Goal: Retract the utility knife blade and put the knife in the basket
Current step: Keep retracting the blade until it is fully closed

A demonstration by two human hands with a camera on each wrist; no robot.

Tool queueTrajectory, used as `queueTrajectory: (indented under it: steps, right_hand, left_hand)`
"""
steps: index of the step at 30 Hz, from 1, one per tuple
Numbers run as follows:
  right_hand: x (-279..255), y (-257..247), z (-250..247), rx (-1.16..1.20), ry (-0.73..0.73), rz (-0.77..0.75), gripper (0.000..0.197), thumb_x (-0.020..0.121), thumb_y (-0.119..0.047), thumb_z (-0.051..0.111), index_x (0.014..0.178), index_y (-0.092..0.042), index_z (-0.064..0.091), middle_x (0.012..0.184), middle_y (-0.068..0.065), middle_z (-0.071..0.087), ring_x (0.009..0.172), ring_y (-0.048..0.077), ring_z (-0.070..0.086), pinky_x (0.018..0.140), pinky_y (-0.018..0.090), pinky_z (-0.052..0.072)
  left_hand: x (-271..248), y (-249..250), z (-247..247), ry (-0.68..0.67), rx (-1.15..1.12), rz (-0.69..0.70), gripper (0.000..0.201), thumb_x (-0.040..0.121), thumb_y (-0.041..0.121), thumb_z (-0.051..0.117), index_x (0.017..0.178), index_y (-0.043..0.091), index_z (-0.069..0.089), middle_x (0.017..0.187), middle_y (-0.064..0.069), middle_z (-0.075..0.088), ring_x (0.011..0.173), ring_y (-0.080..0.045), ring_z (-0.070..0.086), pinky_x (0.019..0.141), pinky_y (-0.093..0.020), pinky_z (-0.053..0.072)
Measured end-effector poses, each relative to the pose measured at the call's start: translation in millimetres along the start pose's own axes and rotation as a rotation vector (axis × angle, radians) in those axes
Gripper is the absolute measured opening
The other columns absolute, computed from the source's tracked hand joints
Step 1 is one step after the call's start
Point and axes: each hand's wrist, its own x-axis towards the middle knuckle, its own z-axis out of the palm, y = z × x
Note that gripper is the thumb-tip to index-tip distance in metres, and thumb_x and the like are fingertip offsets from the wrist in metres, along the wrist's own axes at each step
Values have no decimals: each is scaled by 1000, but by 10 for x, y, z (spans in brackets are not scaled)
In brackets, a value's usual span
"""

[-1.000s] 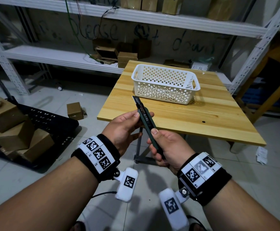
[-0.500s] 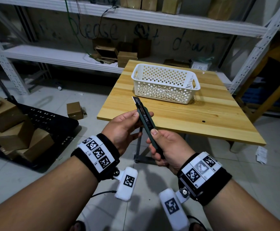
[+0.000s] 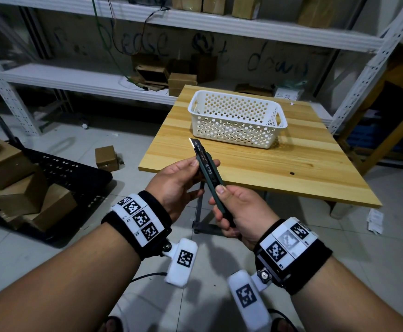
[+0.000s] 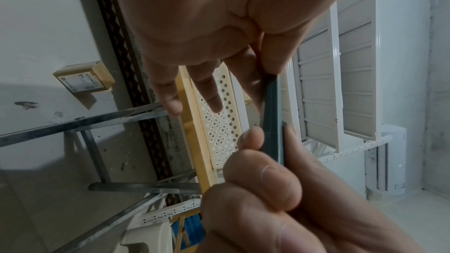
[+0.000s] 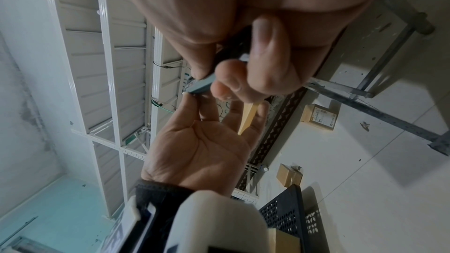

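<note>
1. The right hand [image 3: 241, 212] wraps the utility knife [image 3: 210, 178] handle, thumb on the slider to pull the blade [image 3: 194, 143] in.
2. The left hand [image 3: 179, 180] pinches the front, steadying it.
3. The basket [image 3: 237, 118] waits on the surface [image 3: 279, 168] just ahead.

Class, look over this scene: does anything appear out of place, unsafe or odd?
Yes. The utility knife, gripped by the right hand and steadied by the left hand, has its blade tip exposed. Cardboard boxes lie scattered on the floor. The basket sits squarely on the table.
</note>
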Motion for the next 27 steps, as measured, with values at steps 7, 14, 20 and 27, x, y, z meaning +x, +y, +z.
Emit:
queueTrajectory:
  steps: [7, 14, 20, 27]
  right_hand:
    - [16, 26, 9, 22, 2, -10, 31, 105, -31, 46, 93, -5, 57, 60, 5, 52, 43, 14, 40, 36, 20, 28]
    - [11, 27, 22, 29, -3, -6, 30, 106, -29, 44, 93, -5, 56, 60, 5, 51, 45, 15, 39, 36, 21, 27]
    - [20, 39, 29, 44, 0, -12, 30, 106, -29, 44, 94, -4, 56, 60, 5, 51, 44, 14, 40, 36, 20, 27]
    - [16, 48, 51, 51, 6, -21, 29, 106, -26, 43, 97, -2, 55, 59, 6, 51, 42, 13, 41, 37, 20, 26]
  left_hand:
    - [2, -9, 8, 8, 0, 2, 27, 107, 21, 48, 113, 18, 74, 130, -6, 75, 122, -25, 67, 118, -65, 28]
    - [11, -14, -10, 15, -4, -4, 26, 107, 21, 49, 113, 16, 73, 129, -7, 75, 122, -26, 67, 118, -66, 28]
    - [14, -13, -27, 6, 13, -7, 26, 107, 21, 48, 113, 15, 73, 130, -7, 75, 124, -27, 66, 119, -65, 29]
    - [22, -12, -33, 12, 20, -16, 28, 108, 22, 47, 116, 15, 72, 130, -6, 75, 123, -26, 66, 119, -64, 29]
